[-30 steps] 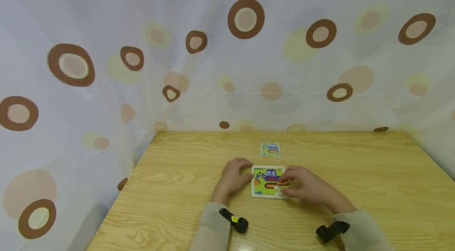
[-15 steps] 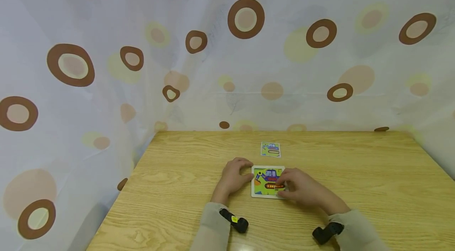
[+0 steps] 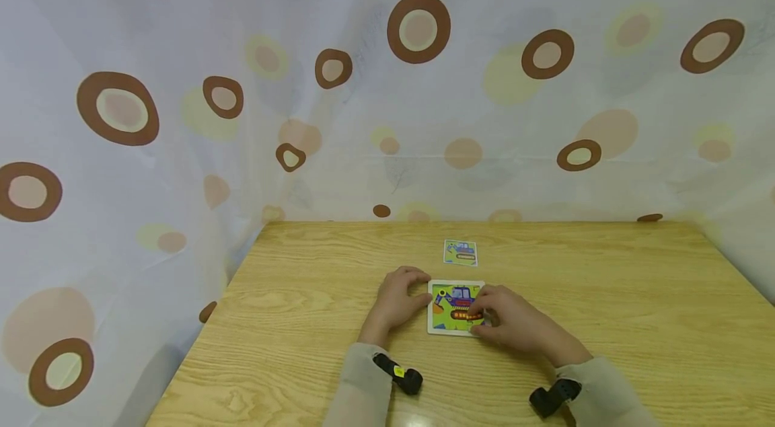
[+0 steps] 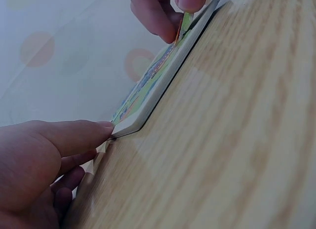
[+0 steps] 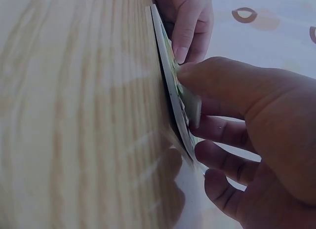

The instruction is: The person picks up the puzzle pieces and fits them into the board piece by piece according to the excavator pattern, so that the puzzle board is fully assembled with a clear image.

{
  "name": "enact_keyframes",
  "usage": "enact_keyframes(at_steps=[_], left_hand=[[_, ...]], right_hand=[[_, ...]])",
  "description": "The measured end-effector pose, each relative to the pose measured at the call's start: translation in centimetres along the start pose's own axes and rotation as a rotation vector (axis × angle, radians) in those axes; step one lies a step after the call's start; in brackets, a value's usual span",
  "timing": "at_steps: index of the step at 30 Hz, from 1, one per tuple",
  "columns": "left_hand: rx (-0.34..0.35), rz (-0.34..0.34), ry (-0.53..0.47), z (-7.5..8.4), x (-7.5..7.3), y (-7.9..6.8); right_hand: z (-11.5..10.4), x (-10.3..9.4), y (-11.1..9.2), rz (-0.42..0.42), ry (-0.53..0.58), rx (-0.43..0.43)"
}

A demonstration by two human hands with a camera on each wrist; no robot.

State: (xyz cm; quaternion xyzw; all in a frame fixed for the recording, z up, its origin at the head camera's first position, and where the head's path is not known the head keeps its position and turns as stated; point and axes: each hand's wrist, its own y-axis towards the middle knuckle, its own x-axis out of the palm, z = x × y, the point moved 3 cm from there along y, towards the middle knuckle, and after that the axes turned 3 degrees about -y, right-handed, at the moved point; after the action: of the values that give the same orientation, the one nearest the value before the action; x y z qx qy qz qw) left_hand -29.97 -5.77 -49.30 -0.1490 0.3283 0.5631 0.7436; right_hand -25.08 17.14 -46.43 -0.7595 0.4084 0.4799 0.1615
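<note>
A small white-framed jigsaw puzzle board (image 3: 448, 332) lies on the table, its picture a blue and red excavator on green. My left hand (image 3: 397, 302) rests at the board's left side. In the left wrist view, its extended thumb (image 4: 81, 135) touches the corner of the frame, with the other fingers loosely bent beside it. Over the lower right part of the board, my right hand (image 3: 517, 321) pinches a puzzle piece (image 5: 192, 106) between thumb and fingers. That piece stands tilted against the board in the right wrist view. The fingers hide the board's right side.
A picture card (image 3: 460, 253) showing the same excavator lies just behind the board. The wooden table (image 3: 303, 292) meets a patterned curtain (image 3: 339, 191) at its back and sides. Each wrist wears a black camera on a strap.
My right hand has moved slightly left over the board with the puzzle piece, bringing it to the lower right part. My left hand has stayed at the board's left edge.
</note>
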Motion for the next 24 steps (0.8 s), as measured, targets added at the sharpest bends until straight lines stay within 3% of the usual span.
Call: enact_keyframes(at_steps=[13,24], left_hand=[[-0.005,-0.009,0.004,0.09,-0.01,-0.05],[-0.014,-0.006,-0.002,0.09,0.01,-0.08]], right_hand=[[-0.13,-0.10,-0.13,0.015,-0.009,-0.011],[0.13,-0.03,-0.07,-0.009,0.047,0.034]])
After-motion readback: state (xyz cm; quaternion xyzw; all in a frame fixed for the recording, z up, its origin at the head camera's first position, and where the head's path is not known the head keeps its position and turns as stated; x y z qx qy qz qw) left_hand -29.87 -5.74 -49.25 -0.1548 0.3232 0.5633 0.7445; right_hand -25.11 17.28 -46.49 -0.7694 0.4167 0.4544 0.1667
